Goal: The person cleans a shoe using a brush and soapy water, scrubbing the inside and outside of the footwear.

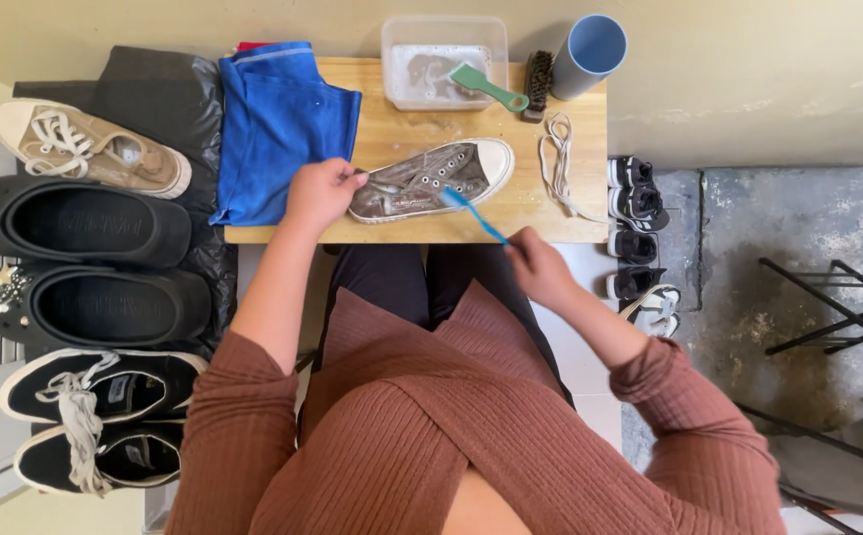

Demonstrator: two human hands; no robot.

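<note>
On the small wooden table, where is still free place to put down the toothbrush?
Bare wood shows on the table between the blue cloth and the plastic tub, above the sneaker. A narrower patch lies between the sneaker's toe and the loose lace. The back right corner is crowded by the green brush, brown brush and blue cup.

On the wooden desk (pixel 392 134), the left hand (pixel 320 193) grips the heel of a grey sneaker (pixel 431 178) while the right hand (pixel 538 266) holds a blue toothbrush (pixel 473 212) against its side. A blue cloth (pixel 283 124) lies beside it, loose laces (pixel 556 163) nearby.
</note>
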